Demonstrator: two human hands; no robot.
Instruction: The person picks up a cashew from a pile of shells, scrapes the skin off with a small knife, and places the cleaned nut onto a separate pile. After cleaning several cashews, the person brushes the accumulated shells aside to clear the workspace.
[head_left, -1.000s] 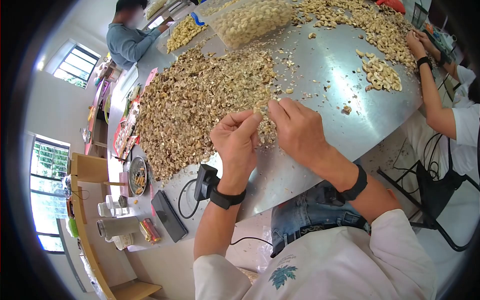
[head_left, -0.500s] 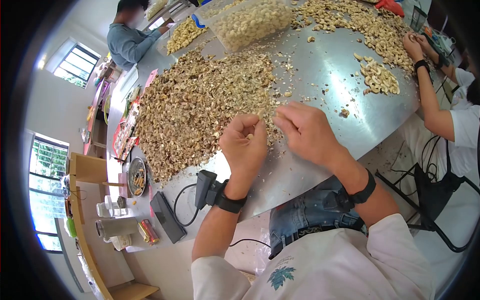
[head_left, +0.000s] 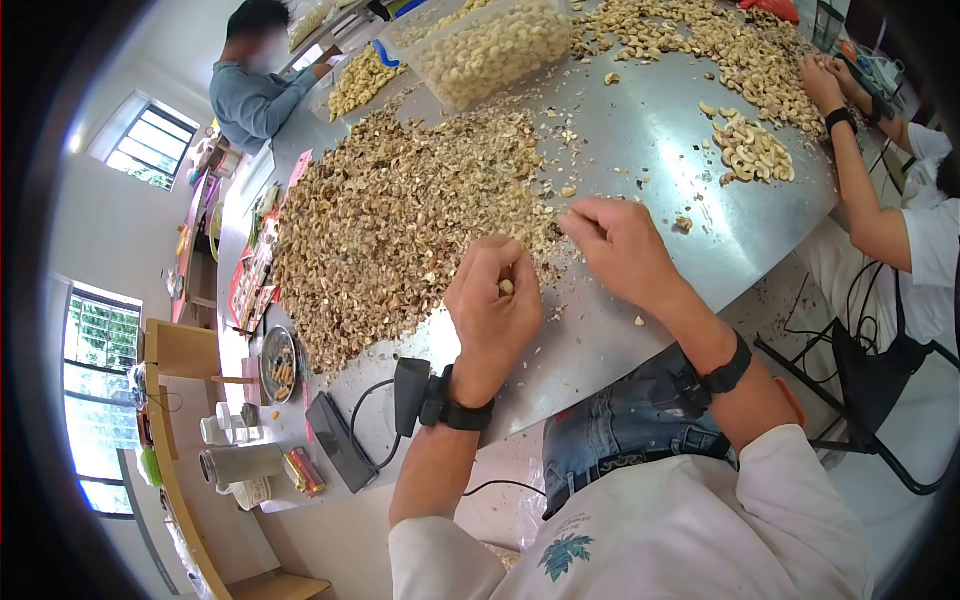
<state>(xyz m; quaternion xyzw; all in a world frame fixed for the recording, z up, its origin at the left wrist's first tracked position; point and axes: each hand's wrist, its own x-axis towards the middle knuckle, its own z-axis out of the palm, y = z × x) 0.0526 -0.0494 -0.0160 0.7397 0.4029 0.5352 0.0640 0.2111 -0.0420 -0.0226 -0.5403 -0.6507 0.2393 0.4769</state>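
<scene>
My left hand [head_left: 495,302] is closed over the near edge of the heap, with a pale cashew piece [head_left: 506,287] showing between its curled fingers. To its right, my right hand [head_left: 625,252] is pinched, thumb against forefinger, above the bare metal beside the heap. Whatever those fingertips hold is too small to make out. Beneath and beyond the left hand spreads a big heap of broken cashew pieces and brown skins [head_left: 390,220]. A single pale bit [head_left: 639,321] shows just below my right hand.
A clear plastic bin of cashews [head_left: 495,50] stands at the back of the metal table [head_left: 660,130]. A small cashew pile [head_left: 752,148] lies to the right. At left are an ashtray [head_left: 279,365], a black phone-like box [head_left: 340,440] and a thermos [head_left: 240,464]. Two other people sit around the table.
My hands have drawn apart: the right moved slightly up and right, the left slightly right. The left fingers have curled in more. A small pale bit now appears below my right hand.
</scene>
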